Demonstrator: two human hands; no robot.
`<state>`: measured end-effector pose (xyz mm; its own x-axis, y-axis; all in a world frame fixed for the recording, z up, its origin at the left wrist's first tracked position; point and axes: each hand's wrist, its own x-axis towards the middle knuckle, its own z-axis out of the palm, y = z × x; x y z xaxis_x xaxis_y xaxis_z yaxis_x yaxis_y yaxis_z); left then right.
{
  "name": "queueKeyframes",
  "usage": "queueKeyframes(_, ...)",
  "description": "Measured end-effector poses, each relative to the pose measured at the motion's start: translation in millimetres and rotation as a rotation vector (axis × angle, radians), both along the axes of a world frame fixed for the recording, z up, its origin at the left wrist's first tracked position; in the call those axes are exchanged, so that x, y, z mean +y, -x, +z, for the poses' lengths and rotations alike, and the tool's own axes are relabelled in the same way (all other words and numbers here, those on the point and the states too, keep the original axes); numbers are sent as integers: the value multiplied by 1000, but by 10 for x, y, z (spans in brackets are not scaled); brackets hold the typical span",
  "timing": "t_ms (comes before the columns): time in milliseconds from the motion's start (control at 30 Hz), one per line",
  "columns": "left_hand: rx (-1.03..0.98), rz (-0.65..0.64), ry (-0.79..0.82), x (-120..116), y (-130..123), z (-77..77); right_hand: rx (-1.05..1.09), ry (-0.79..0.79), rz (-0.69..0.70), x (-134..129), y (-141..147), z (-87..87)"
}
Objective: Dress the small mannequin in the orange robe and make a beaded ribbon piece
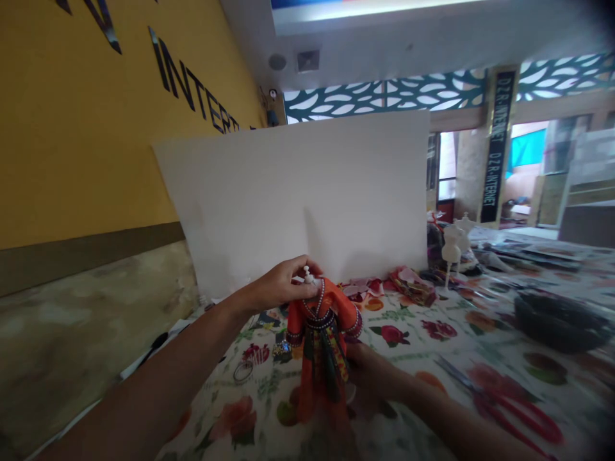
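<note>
A miniature orange robe (331, 294) with beaded trim, a dark belt and a patterned green panel stands upright on a small white mannequin (308, 276) in the middle of the view. At its neck and shoulder, my left hand (293, 280) grips the mannequin, thumb in front and fingers behind. Lower down, my right hand (368, 371) is at the right side of the robe's skirt; its fingers are partly hidden behind the cloth and blurred, so their hold is unclear.
Red-handled scissors (500, 400) lie at the right on the floral tablecloth (398, 358). Beyond are a dark bowl (560, 320), a bare white mannequin (452, 246) and pink fabric pieces (410, 285). A white board (298, 186) stands behind.
</note>
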<state>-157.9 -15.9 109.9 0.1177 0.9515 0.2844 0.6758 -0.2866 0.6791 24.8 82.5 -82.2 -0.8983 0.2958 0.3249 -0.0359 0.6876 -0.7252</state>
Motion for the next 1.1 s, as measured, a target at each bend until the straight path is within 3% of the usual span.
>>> queueKeyframes(200,-52,-57,34,44,-6,-15,30,36,-15,23,22,-62)
queueKeyframes(533,-221,-10,14,8,-33,-74,21,54,-16,41,14,-70)
queueKeyframes(867,-331,86,-49,65,-179,-318,33,117,11,50,-2,-96)
queueKeyframes(1100,-511,64,-158,-3,-43,-501,18,192,50,105,-24,-105)
